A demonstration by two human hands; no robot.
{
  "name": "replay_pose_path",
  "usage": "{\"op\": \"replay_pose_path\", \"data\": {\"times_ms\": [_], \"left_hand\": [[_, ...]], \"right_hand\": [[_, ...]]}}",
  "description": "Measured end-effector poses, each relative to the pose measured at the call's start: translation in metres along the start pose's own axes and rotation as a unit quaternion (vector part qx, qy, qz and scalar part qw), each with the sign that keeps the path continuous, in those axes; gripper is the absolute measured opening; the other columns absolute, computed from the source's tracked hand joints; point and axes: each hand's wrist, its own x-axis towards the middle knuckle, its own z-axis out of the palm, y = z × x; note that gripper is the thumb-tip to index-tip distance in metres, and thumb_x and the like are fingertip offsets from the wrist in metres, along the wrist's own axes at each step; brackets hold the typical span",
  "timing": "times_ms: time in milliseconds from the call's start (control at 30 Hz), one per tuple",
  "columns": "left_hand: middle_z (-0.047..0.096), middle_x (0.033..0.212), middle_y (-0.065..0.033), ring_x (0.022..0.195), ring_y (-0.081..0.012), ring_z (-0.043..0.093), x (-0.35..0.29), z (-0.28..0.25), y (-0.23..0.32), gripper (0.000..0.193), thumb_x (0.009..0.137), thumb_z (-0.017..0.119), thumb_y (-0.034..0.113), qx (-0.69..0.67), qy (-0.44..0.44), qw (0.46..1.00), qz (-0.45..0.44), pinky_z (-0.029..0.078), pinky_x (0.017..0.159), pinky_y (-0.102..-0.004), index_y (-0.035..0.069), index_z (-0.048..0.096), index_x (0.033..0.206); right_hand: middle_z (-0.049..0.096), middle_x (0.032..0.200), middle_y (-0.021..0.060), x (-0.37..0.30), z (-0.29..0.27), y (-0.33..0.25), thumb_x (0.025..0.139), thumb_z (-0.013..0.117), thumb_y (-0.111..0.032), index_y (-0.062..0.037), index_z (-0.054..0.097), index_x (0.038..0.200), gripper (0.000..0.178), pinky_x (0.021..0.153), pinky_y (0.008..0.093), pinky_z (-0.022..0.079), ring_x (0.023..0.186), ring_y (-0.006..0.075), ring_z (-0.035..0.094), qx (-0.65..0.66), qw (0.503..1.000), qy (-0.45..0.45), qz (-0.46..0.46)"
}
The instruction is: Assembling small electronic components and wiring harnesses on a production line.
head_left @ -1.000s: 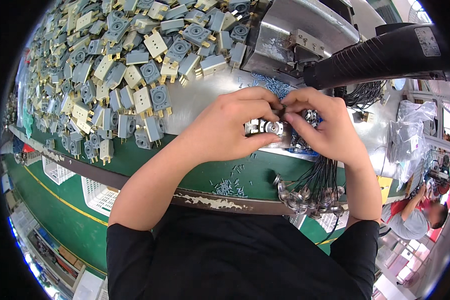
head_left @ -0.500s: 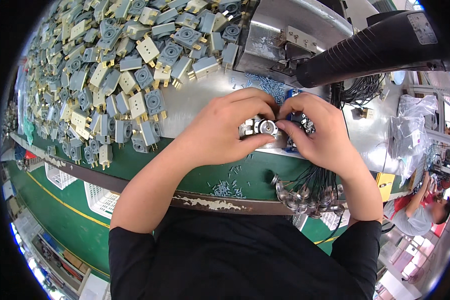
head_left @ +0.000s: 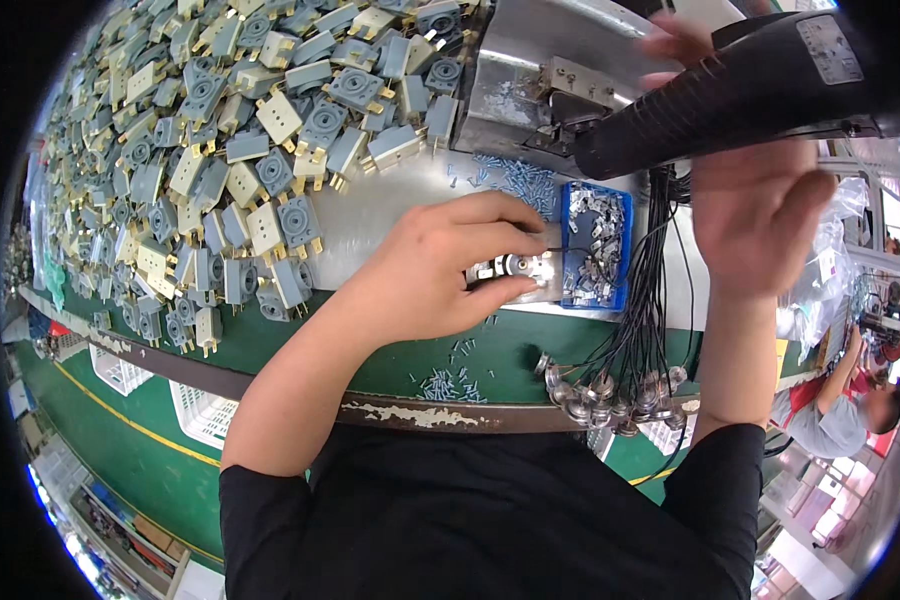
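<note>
My left hand (head_left: 450, 262) is closed, fingertips and thumb round a small metal part with a black ring (head_left: 515, 266) on the bench. The fingers hide some of its edges. A thin black wire runs from beside this part toward a blue tray (head_left: 625, 245) of small shiny metal pieces. My right hand (head_left: 760, 225) is raised on the right, blurred, with thumb apart and fingers stretched out. A black ribbed tool handle (head_left: 710, 105) crosses in front of it and hides its middle; fingertips show above the handle. Whether the hand touches the handle I cannot tell.
Grey and cream plug-like housings (head_left: 270, 120) with brass pins pile up at left. Small screws (head_left: 520, 180) lie behind the left hand, others (head_left: 450, 385) near the front edge. Black wires with round metal ends (head_left: 620, 395) hang at that edge. Another person (head_left: 840, 420) is at far right.
My right hand has let go of the part and swung up and right to behind the black handle, uncovering the blue tray. The left hand stays on the part.
</note>
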Motion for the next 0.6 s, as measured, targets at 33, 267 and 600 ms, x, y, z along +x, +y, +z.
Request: {"op": "replay_pose_path", "data": {"times_ms": [33, 267, 600], "left_hand": [[0.075, 0.118, -0.0143, 0.106, -0.0327, 0.074, 0.0, 0.0, 0.0, 0.03, 0.079, 0.086, 0.006, -0.001, 0.0, 1.0, 0.001, 0.06, 0.091, -0.0392, 0.002, 0.077, 0.106], [0.075, 0.117, -0.0143, 0.105, -0.0333, 0.074, 0.001, -0.002, 0.002, 0.03, 0.078, 0.087, 0.007, -0.002, -0.004, 1.0, 0.003, 0.06, 0.089, -0.0401, 0.003, 0.077, 0.106], [0.076, 0.116, -0.0124, 0.103, -0.0318, 0.075, 0.003, -0.004, 0.002, 0.031, 0.077, 0.088, 0.007, -0.004, -0.012, 1.0, -0.007, 0.061, 0.086, -0.0396, 0.004, 0.077, 0.106]], "right_hand": [[0.064, 0.126, 0.0215, 0.01, -0.002, 0.002, 0.101, 0.047, -0.075, -0.0023, 0.024, 0.163, 0.098, 0.11, 0.0494, 0.045, 0.118, 0.0333, 0.063, 0.03, 0.994, -0.104, 0.035], [0.057, 0.091, 0.0112, 0.031, 0.029, -0.004, 0.089, 0.034, -0.093, -0.0042, 0.034, 0.153, 0.11, 0.072, 0.0391, 0.052, 0.075, 0.0236, 0.061, 0.027, 0.968, -0.21, 0.135], [0.057, 0.085, 0.0084, 0.059, 0.055, -0.003, 0.081, 0.027, -0.103, -0.0058, 0.045, 0.144, 0.117, 0.067, 0.0405, 0.048, 0.067, 0.0211, 0.055, 0.134, 0.981, -0.131, -0.041]]}}
